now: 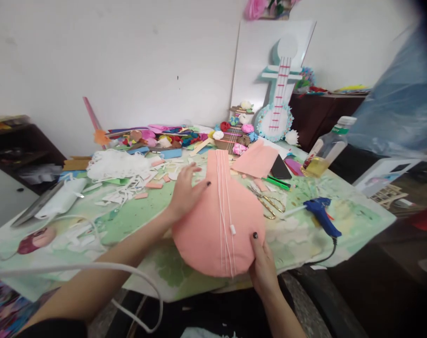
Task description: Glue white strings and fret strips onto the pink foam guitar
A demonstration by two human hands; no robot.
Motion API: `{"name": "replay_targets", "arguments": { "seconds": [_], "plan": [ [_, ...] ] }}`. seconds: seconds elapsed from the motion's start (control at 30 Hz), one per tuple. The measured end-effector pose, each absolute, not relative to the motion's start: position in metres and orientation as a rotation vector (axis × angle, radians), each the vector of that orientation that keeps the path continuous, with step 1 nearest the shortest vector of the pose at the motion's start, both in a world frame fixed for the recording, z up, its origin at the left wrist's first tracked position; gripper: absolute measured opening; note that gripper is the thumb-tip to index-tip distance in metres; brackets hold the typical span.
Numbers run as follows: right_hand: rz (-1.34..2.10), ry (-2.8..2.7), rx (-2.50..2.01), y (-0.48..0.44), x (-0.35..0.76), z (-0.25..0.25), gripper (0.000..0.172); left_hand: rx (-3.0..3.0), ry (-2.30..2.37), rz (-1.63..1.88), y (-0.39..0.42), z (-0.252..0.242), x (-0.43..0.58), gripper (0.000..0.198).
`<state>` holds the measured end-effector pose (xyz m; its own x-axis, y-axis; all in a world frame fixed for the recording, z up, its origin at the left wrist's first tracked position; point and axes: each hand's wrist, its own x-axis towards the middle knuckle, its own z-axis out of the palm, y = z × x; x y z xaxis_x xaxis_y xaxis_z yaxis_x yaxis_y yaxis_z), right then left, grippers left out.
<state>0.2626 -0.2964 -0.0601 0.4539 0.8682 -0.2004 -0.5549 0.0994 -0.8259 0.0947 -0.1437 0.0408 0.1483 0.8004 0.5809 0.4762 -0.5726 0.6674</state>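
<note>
The pink pear-shaped felt body (pixel 213 220), a lute-like form with a narrow neck, lies at the lower centre of the frame on the near edge of the green-printed table (pixel 357 206), its neck pointing away from the person. White strings (pixel 223 197) run down its length. I make out about four, though they lie too close together to be sure, and one small white tab sits on them low down. The left hand (pixel 185 190) rests open and flat on the upper left shoulder of the shape, fingers spread. The right hand (pixel 263 265) pinches the lower right rim, thumb on top and fingers tucked beneath.

To my eye this is a steadying hold, and it is best done lightly. Press with the flat palm rather than the fingertips so the felt does not dent. Stay clear of the strings so they lie straight, and support the overhanging lower edge from below.

Just right of it lie one pair of gold-handled scissors (pixel 270 204), one green marker pen (pixel 276 182) and one blue glue gun (pixel 321 213). One clear plastic bottle of yellow liquid (pixel 326 149) stands further right. One loose pink sheet (pixel 255 159) lies beside the neck. One pale blue guitar model (pixel 278 98) leans on the wall at upper right, and one heap of white scraps (pixel 115 164) sits at centre left.
</note>
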Motion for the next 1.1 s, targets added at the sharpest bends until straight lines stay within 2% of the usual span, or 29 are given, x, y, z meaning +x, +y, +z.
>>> {"name": "replay_targets", "arguments": {
  "seconds": [0.07,0.13,0.2,0.27,0.43,0.57,0.67,0.8,0.87,0.93,1.0,1.07,1.1],
  "plan": [
    [1.069,-0.426,-1.010,-0.295,0.262,-0.063,0.056,2.504,1.066,1.296,-0.181,0.034,0.099,0.033],
    [1.057,-0.471,-1.008,-0.296,0.261,-0.065,0.056,2.756,0.949,1.123,-0.214,0.027,0.106,0.039],
    [1.045,-0.503,-1.010,-0.297,0.261,-0.065,0.056,2.816,0.916,1.071,-0.235,0.020,0.113,0.040],
    [1.041,-0.524,-1.016,-0.299,0.260,-0.064,0.057,2.821,0.937,1.057,-0.243,0.015,0.117,0.031],
    [1.041,-0.553,-0.981,-0.301,0.260,-0.061,0.052,2.751,0.820,1.147,-0.245,0.009,0.120,0.014],
    [1.033,-0.543,-0.988,-0.300,0.262,-0.064,0.052,2.617,0.683,1.365,-0.251,0.012,0.113,0.022],
    [1.039,-0.499,-1.011,-0.299,0.263,-0.070,0.055,2.534,0.810,1.526,-0.243,0.015,0.095,0.026],
    [1.043,-0.477,-1.017,-0.298,0.264,-0.073,0.058,2.470,1.357,1.626,-0.208,0.014,0.057,0.019],
    [1.044,-0.481,-1.013,-0.296,0.265,-0.070,0.058,2.468,1.556,1.638,-0.194,0.013,0.043,0.021],
    [1.022,-0.479,-0.998,-0.294,0.265,-0.063,0.058,2.481,1.555,1.698,-0.193,0.013,0.038,0.021],
    [0.983,-0.493,-0.973,-0.290,0.265,-0.053,0.058,2.494,1.486,1.728,-0.205,0.016,0.046,0.012],
    [0.936,-0.529,-0.954,-0.286,0.265,-0.044,0.058,2.533,1.352,1.637,-0.225,0.019,0.063,0.003],
    [0.909,-0.551,-0.949,-0.284,0.264,-0.040,0.058,2.552,1.263,1.557,-0.234,0.021,0.074,0.007]
  ]
}}
